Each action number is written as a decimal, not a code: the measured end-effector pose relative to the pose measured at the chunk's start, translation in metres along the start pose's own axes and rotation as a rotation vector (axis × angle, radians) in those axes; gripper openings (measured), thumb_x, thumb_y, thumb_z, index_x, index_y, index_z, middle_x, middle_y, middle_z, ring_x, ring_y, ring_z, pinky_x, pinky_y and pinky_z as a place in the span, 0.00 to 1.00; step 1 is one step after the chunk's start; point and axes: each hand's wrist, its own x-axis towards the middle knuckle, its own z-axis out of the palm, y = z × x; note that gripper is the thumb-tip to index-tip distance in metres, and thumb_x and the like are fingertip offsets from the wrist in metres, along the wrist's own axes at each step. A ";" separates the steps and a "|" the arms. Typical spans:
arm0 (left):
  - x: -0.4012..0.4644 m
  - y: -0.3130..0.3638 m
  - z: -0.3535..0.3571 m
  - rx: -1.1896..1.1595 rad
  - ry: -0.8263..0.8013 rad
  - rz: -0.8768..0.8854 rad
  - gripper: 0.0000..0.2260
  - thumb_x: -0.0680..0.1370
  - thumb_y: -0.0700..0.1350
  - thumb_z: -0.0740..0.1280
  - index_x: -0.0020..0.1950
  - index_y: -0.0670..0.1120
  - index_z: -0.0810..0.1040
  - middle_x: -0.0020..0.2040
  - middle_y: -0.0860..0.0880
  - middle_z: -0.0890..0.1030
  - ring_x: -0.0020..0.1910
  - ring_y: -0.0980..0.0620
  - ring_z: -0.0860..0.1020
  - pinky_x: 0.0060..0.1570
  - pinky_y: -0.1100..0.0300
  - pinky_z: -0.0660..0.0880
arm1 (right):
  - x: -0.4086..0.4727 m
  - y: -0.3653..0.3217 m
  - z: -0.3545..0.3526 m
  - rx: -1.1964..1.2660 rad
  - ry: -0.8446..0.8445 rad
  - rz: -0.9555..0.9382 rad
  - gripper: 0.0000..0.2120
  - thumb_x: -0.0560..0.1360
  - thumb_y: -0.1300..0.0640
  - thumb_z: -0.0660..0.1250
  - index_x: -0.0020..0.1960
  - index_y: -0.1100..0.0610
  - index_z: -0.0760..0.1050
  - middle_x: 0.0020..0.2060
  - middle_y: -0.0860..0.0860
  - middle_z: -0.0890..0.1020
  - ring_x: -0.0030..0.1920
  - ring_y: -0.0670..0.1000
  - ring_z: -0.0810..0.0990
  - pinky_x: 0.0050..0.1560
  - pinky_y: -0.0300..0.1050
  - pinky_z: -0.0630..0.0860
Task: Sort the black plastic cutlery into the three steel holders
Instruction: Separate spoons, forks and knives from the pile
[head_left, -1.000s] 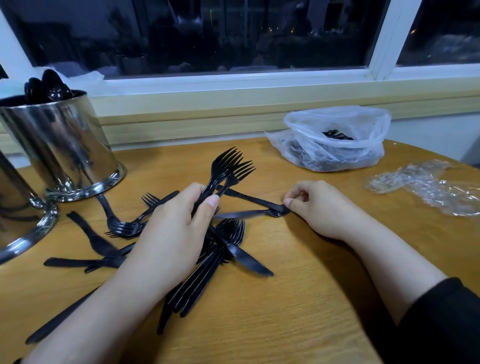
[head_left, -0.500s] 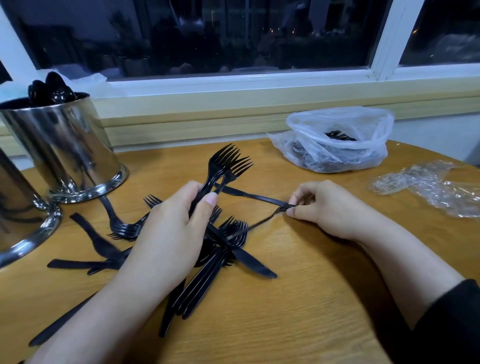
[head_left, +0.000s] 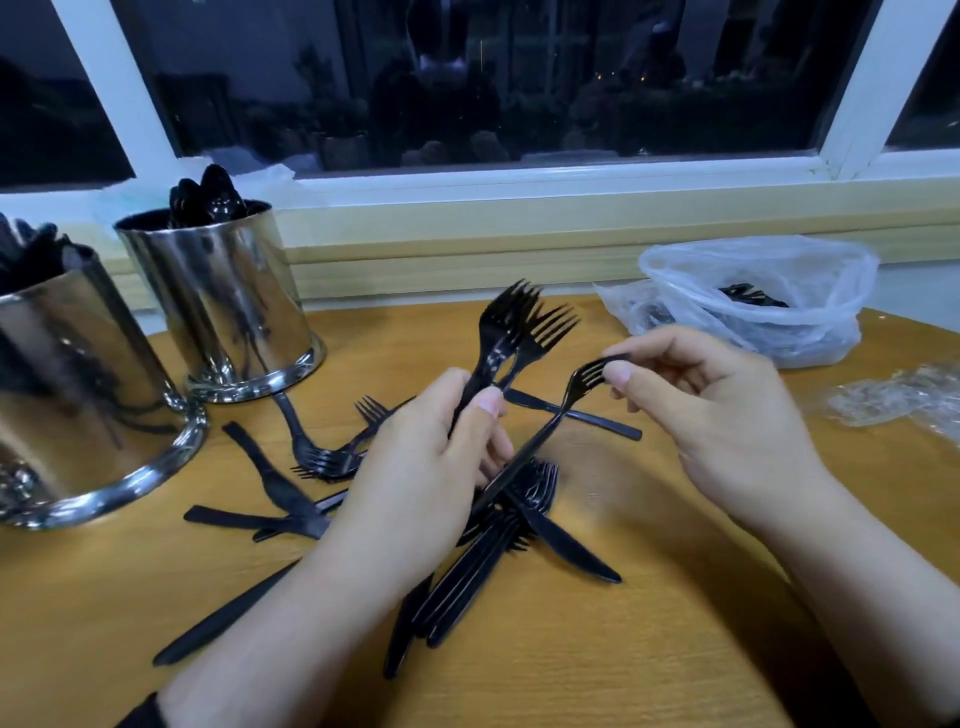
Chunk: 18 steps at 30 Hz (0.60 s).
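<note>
Clearly curled, left hand (head_left: 415, 483), thumb pressed over the necks of a bunch of forks (head_left: 511, 332), tines fanned up and away beyond the fingertips, handles running back under the palm toward the near table edge. Pinched between thumb and forefinger of the right hand (head_left: 727, 415), head of a single fork (head_left: 566, 405), lifted off the wood, handle slanting down and left until its end passes under the left fingers. Just beyond both sets of fingertips, lying flat and crossed by that slanted handle, a loose utensil handle (head_left: 597, 420). Beneath the left fingers and the wrist, a heap of loose cutlery (head_left: 530, 519), forks and a knife crossing one another on the table (head_left: 597, 649). Left of the left knuckles, more scattered forks and knives (head_left: 306, 457). Farther left and beyond, a steel holder (head_left: 218, 306) with dark spoon bowls showing above its rim, and nearer, at the frame edge, a second steel holder (head_left: 72, 395) with dark cutlery; only two holders in view. Beyond the right fingers, a clear plastic bag (head_left: 753, 301) with black cutlery inside. Right of the right hand, crumpled clear wrapping (head_left: 893, 400).
</note>
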 end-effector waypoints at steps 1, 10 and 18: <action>0.000 0.001 0.000 -0.065 -0.058 -0.028 0.13 0.85 0.52 0.58 0.49 0.48 0.78 0.42 0.50 0.84 0.37 0.54 0.83 0.42 0.56 0.80 | 0.000 0.001 0.002 0.005 0.011 -0.002 0.05 0.76 0.61 0.72 0.48 0.52 0.83 0.36 0.41 0.83 0.38 0.39 0.79 0.43 0.30 0.74; -0.007 0.006 0.010 -0.462 -0.298 -0.168 0.13 0.85 0.53 0.60 0.43 0.52 0.77 0.35 0.47 0.70 0.26 0.54 0.61 0.27 0.59 0.57 | 0.005 0.007 0.008 0.198 0.109 0.083 0.10 0.76 0.63 0.72 0.55 0.51 0.82 0.37 0.49 0.82 0.40 0.46 0.80 0.48 0.39 0.79; -0.007 0.002 0.011 -0.488 -0.271 -0.222 0.18 0.85 0.58 0.56 0.54 0.49 0.82 0.34 0.48 0.69 0.26 0.54 0.60 0.27 0.61 0.56 | 0.001 -0.001 0.010 0.150 0.060 0.051 0.04 0.76 0.61 0.72 0.45 0.54 0.84 0.33 0.46 0.82 0.36 0.42 0.78 0.43 0.33 0.75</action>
